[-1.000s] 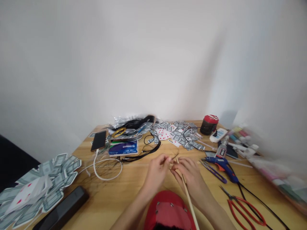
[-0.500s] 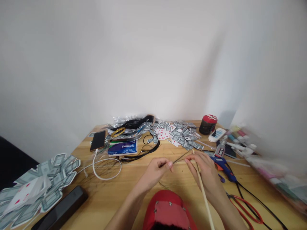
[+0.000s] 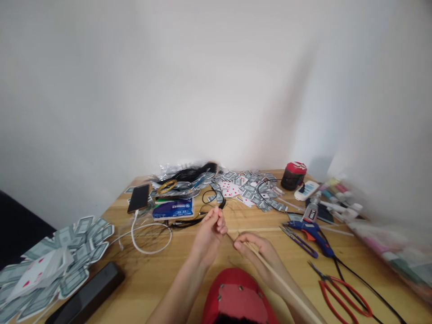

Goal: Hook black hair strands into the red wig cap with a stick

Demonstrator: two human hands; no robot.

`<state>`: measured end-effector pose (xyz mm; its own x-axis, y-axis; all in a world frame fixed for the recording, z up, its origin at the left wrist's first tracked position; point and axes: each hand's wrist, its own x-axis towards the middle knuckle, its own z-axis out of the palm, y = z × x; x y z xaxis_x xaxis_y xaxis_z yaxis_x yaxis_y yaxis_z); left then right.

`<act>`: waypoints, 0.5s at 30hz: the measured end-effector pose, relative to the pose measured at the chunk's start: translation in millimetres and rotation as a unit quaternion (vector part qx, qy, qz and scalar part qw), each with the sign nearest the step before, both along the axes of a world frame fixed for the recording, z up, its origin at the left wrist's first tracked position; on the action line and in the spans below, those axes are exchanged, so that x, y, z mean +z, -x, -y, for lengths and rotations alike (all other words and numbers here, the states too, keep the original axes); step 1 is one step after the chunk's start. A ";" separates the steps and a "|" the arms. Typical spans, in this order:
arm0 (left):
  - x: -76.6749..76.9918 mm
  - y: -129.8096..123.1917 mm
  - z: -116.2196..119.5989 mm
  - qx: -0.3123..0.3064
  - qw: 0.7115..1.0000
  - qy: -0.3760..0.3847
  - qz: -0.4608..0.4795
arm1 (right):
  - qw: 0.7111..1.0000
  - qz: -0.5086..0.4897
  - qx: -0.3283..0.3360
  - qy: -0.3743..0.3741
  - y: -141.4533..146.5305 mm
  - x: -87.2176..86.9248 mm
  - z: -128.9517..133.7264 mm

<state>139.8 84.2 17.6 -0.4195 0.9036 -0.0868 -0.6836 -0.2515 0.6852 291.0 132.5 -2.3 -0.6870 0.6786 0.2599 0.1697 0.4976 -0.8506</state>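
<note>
My left hand (image 3: pixel 209 234) is raised over the table with its fingers pinched together. A thin dark strand (image 3: pixel 230 236) runs from it to the fingertips of my right hand (image 3: pixel 258 252). My right hand is closed around a long pale wooden stick (image 3: pixel 286 289), which slants down along the forearm toward the lower right. Below both hands stands a rounded red object (image 3: pixel 221 281) with a pink patch and small metallic fittings. What exactly lies inside the left fingertips is hidden.
On the right lie red-handled scissors (image 3: pixel 344 292), purple snips (image 3: pixel 300 240), a blue glue gun (image 3: pixel 315 234) and a glue bottle (image 3: pixel 309 211). Behind are scattered cards (image 3: pixel 249 189) and a blue packet (image 3: pixel 173 209). Leftward are a phone (image 3: pixel 138 199), white cable (image 3: pixel 135 240) and black case (image 3: pixel 86 294).
My left hand has moved up and left and turned, fingers now curled. My right hand has dropped down and left, and the stick now lies flatter. Scissors and snips are uncovered.
</note>
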 end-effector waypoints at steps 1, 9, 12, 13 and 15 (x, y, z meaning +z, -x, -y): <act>0.3 4.3 0.1 0.001 1.000 -0.003 0.010 | 1.000 0.002 -0.004 0.009 -2.5 1.4 -2.5; -4.2 31.3 2.0 0.010 0.998 -0.026 0.049 | 0.999 0.031 0.009 0.042 -17.6 5.5 -17.3; -3.5 44.6 6.3 0.026 0.998 -0.036 0.044 | 0.998 0.046 0.019 0.033 -23.5 6.1 -20.8; -2.8 50.0 8.3 0.036 0.998 -0.038 0.040 | 0.998 0.051 0.021 0.029 -26.3 6.7 -22.5; -0.9 61.8 12.6 0.060 0.997 -0.042 0.029 | 0.998 0.061 0.019 0.016 -32.5 8.2 -27.0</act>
<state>78.0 71.6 16.7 -0.5208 0.8527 -0.0410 -0.6837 -0.3878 0.6182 323.5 159.5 5.8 -0.7378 0.6578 0.1518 0.2541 0.4790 -0.8403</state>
